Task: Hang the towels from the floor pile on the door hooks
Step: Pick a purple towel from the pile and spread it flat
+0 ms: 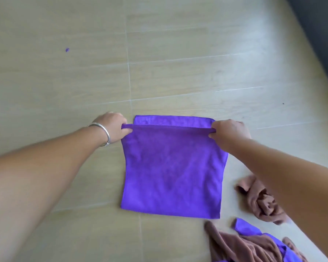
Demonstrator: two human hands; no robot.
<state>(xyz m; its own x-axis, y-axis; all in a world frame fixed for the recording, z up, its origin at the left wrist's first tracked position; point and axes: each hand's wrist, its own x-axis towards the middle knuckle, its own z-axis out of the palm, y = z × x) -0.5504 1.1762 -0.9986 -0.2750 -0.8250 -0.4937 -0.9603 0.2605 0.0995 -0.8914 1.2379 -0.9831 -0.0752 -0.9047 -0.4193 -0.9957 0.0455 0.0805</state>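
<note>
Head view: purple towel (171, 171) held taut over the floor (64, 91).
Left hand (115, 127) and right hand (228, 132) each pinch a top corner, set apart. Judged step: lifting one towel; next calls for carrying it to a hook. Remaining pile (254, 244) lies near; no containers seen.

— What was the purple towel (171, 171) made of?
— Soft cloth, matt and faintly fuzzy, with a stitched hem.
— And the brown towels (261, 202)?
— The same plush cloth, crumpled.
— The floor (64, 87)?
— Pale wood-look boards, smooth, with a slight sheen.
— Any metal?
— A shiny silver bracelet (104, 134), polished smooth.
</note>
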